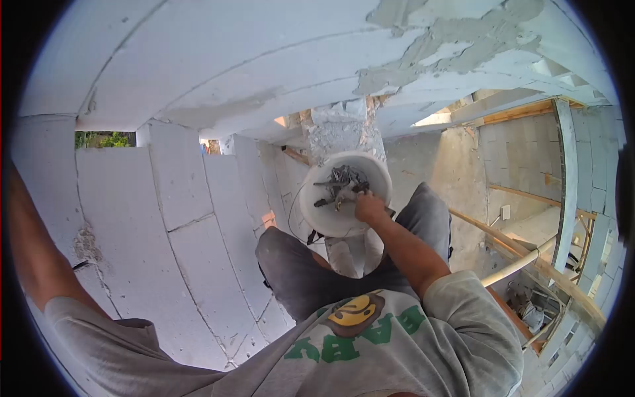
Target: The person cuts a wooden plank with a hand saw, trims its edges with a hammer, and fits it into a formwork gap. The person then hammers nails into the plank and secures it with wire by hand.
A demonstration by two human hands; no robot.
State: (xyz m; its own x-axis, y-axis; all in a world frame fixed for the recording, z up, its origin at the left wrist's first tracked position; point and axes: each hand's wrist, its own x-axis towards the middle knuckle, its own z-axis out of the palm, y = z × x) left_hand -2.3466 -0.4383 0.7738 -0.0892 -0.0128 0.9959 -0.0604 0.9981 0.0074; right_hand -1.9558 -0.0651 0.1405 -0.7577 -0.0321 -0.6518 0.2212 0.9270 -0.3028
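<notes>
Pale block walls (119,218), mortar smears (456,49) up top; white bucket (380,175) just ahead of the knees (281,255).
Right hand (369,208) dipped inside the rim, beside dark jumbled items (345,175); can't tell whether fingers loose or gripping. Left arm (49,264) stretched toward the left edge, left hand out of frame, finger state unknown.

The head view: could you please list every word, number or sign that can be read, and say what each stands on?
"BABY": green capitals, upside down in the picture, on the shirt.
No other text can be read, on the bucket or elsewhere.
</notes>
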